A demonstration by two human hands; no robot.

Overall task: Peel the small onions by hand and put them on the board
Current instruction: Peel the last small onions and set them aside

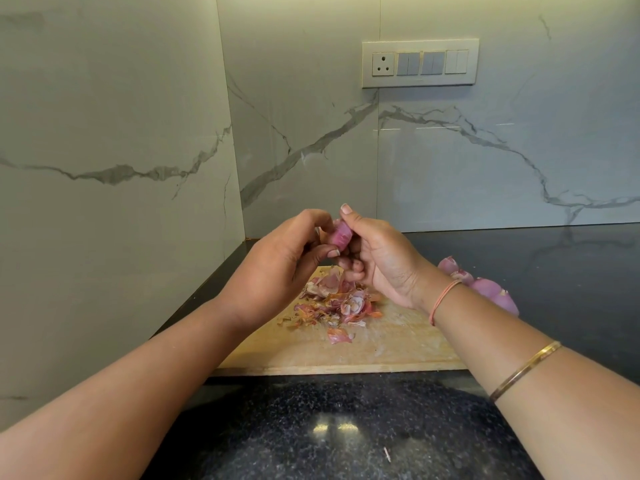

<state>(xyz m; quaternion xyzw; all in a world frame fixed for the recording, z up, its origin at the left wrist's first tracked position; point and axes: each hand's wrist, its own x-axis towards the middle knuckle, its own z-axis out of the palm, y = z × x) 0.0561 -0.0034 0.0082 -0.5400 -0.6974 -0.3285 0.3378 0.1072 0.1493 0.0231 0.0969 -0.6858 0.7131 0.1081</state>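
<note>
The cutting board (381,344) is pale bare wood, matt and scuffed with fine cut marks. The onion skins (341,301) on it look dry, thin and papery, while the small onion (338,234) above them and the onions at the right (485,286) show smooth, faintly shiny purple flesh. The countertop (346,427) is dark speckled stone polished to a mirror gloss, the wall tiles (450,157) are glossy, grey-veined and marble-look, the switch plate (420,83) looks like smooth plastic, and the bangle (526,368) is shiny gold-coloured metal.

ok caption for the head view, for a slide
Left hand and right hand peel an onion over a skin-strewn board; more onions lie at right
</note>
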